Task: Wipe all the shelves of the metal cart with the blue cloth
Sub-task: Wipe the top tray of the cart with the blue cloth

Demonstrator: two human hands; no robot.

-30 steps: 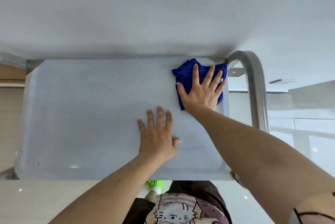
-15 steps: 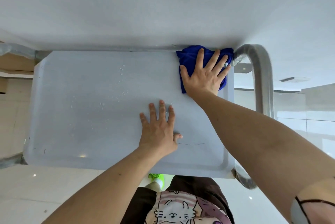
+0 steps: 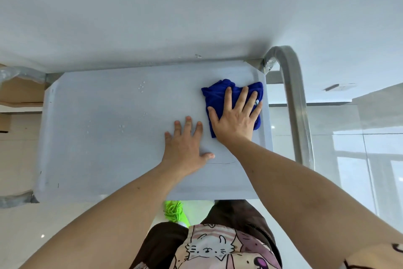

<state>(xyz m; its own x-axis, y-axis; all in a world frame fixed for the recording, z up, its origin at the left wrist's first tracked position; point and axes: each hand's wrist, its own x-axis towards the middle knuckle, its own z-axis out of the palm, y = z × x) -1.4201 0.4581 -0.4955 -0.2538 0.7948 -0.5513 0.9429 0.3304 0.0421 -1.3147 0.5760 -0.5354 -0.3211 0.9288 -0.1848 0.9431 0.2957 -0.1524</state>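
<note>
The metal cart's top shelf (image 3: pixel 98 149) fills the middle of the view, pale grey with a raised rim and a few water drops. A crumpled blue cloth (image 3: pixel 220 92) lies near its far right corner. My right hand (image 3: pixel 236 116) presses flat on the cloth, fingers spread over it. My left hand (image 3: pixel 186 146) rests flat on the bare shelf just left of the cloth, fingers apart, holding nothing. The lower shelves are hidden under the top one.
The cart's curved metal handle (image 3: pixel 294 98) rises along the right side. A white wall stands just behind the cart. A green object (image 3: pixel 174 211) lies on the floor under the near edge. Wooden furniture (image 3: pixel 19 94) sits at the left.
My right hand has drawn the blue cloth back from the far right corner toward me along the right edge. My left hand has stayed planted on the shelf.
</note>
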